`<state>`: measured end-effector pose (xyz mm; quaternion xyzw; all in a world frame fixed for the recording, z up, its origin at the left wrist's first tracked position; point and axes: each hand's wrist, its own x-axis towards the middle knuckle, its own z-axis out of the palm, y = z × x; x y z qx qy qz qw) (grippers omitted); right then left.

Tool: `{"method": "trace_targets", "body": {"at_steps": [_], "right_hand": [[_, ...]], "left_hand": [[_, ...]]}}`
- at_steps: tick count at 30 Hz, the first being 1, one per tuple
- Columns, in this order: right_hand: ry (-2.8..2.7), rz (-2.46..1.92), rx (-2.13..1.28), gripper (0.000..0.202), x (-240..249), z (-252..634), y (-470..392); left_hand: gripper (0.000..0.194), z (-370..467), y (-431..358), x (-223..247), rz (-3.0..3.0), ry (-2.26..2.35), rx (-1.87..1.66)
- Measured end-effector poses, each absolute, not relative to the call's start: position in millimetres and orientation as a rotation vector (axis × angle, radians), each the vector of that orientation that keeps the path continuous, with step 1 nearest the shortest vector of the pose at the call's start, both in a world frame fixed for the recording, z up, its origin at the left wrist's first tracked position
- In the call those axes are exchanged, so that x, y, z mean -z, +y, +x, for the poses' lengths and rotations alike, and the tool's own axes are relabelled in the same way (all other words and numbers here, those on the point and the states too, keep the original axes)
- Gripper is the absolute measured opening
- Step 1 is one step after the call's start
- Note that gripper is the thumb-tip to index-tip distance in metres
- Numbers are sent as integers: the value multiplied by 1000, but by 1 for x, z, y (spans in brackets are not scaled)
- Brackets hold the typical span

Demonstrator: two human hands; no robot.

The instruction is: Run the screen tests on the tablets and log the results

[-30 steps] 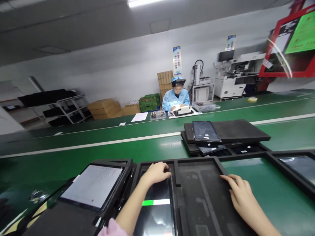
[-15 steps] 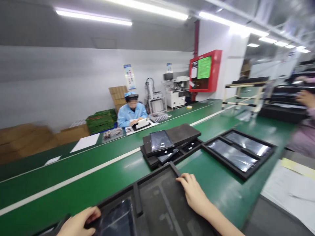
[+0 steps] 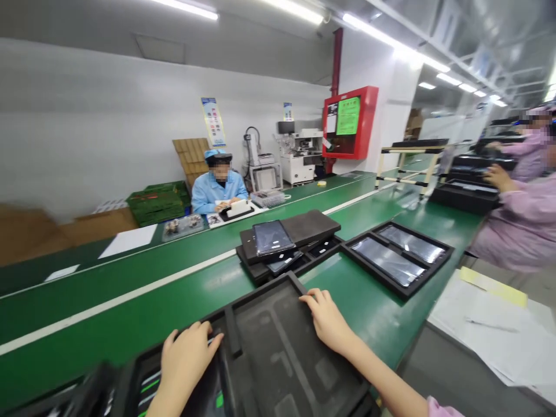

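A black foam tray [image 3: 278,341] lies in front of me, its right compartment bare and recessed. My right hand [image 3: 328,321] is closed on the tray's right rim near the far corner, thumb and fingers over the edge. Over the left compartment, my left hand [image 3: 189,353] bends its fingers at the far end of a dark glossy tablet screen [image 3: 208,388]; the fingertips are partly hidden. Green and white streaks show on the dark surface beside the left wrist.
Beyond the tray, tablets [image 3: 273,237] lie on stacked foam trays. Another foam tray [image 3: 406,295] holds two film-covered screens. Papers with a pen [image 3: 490,324] lie at right. A co-worker in blue [image 3: 223,191] sits across the green belt [image 3: 208,289]; people in pink work at right.
My left hand has moved right and inward from the tray's left side onto the tablet screen. My right hand stays on the rim. The view has turned slightly right.
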<state>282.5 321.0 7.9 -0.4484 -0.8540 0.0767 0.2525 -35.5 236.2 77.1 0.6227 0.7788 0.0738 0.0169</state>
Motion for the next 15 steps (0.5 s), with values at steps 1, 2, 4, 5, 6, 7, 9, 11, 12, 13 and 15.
{"method": "trace_targets", "body": {"at_steps": [1, 2, 4, 5, 6, 7, 9, 11, 12, 13, 15], "right_hand": [[-2317, -1204, -213, 65, -4, 283, 321], [-2312, -1187, -219, 66, -1, 284, 321], [-2301, -1151, -231, 67, 5, 285, 321], [-2296, -1136, -233, 68, 7, 285, 322], [-2295, -1125, -235, 68, 8, 286, 322], [-2301, -1118, -240, 68, 8, 286, 322], [-2324, -1118, -262, 68, 4, 286, 321], [-2338, -1134, -290, 66, -4, 285, 318], [-2334, -1148, -300, 65, -8, 284, 317], [-2323, -1166, -304, 64, -12, 283, 316], [-2303, -1207, -311, 62, -19, 280, 317]], "left_hand": [[37, -40, 232, -74, 1898, 2444, -254], [40, -45, 227, -71, 1861, 2474, -263], [40, -52, 217, -68, 1793, 2524, -301], [39, -54, 213, -67, 1768, 2542, -321], [39, -54, 210, -68, 1751, 2555, -339], [39, -54, 209, -69, 1744, 2561, -353], [39, -50, 211, -72, 1760, 2550, -367], [39, -43, 218, -77, 1811, 2513, -360], [39, -39, 223, -80, 1846, 2489, -348], [40, -35, 229, -82, 1883, 2463, -330], [40, -29, 242, -87, 1956, 2407, -289]]}}
